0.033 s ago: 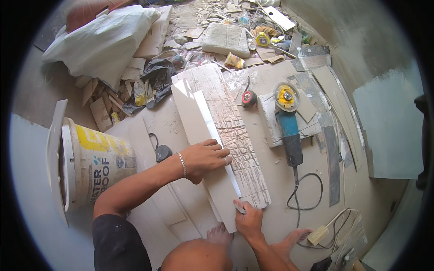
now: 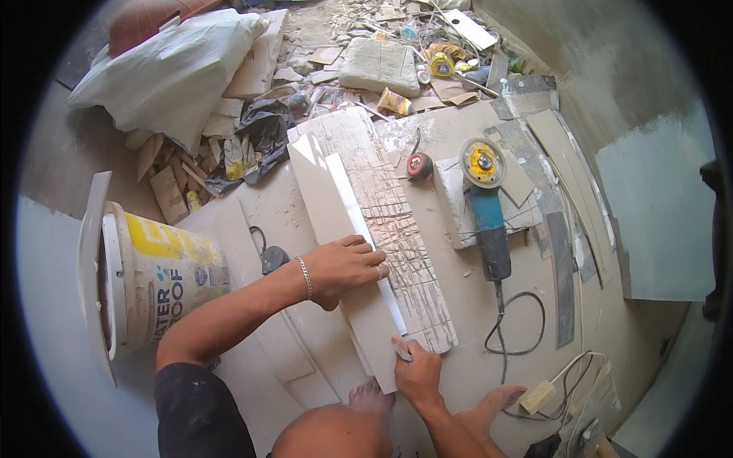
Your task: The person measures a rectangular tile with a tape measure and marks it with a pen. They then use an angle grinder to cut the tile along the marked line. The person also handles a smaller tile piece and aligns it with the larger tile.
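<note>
A long beige tile strip lies lengthwise on a scored wooden board on the floor. My left hand presses flat on the strip's middle, fingers spread, with a bracelet at the wrist. My right hand is at the strip's near end, fingers closed on a small grey tool whose tip touches the tile edge. What kind of tool it is I cannot tell.
A blue angle grinder rests on a stone block right of the board, its cable looping toward me. A red tape measure sits beside it. A white and yellow bucket stands left. Rubble and a white sack lie behind. My bare feet are near.
</note>
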`<state>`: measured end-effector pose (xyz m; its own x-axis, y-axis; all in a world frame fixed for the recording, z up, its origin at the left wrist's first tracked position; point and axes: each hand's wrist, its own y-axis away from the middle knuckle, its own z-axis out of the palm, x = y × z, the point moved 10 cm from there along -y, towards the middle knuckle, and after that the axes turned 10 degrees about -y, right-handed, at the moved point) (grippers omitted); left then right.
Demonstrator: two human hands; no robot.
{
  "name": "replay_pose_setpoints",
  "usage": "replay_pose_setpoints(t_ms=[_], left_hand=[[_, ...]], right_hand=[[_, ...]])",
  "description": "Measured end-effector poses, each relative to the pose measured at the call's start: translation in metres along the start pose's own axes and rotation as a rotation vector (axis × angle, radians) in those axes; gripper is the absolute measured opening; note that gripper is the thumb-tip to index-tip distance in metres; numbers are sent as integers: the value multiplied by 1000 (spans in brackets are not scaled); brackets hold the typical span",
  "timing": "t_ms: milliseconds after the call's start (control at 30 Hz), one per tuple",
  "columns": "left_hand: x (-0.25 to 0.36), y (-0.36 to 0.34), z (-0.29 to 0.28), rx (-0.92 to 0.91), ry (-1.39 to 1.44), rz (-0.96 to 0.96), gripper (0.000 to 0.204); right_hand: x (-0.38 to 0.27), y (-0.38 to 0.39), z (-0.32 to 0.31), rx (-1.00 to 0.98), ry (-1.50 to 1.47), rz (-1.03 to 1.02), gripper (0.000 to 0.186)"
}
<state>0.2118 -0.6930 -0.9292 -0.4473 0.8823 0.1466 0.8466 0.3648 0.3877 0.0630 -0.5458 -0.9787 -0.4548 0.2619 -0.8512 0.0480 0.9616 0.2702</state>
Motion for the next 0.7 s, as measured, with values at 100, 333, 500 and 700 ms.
replay_pose_setpoints(t_ms=[100, 333, 500, 700], left_hand=[[-7, -1, -1, 105, -38, 40, 87], [-20, 3, -6, 253, -14, 25, 85], [-100, 43, -22, 583, 225, -393, 79], [-231, 88, 18, 822, 348, -1175, 75]], right_hand=[[0, -4, 8, 32, -3, 1, 21], [-2, -14, 9, 17, 230, 90, 36], [-7, -13, 12, -33, 323, 97, 49], [-31, 1, 23, -24, 385, -40, 89]])
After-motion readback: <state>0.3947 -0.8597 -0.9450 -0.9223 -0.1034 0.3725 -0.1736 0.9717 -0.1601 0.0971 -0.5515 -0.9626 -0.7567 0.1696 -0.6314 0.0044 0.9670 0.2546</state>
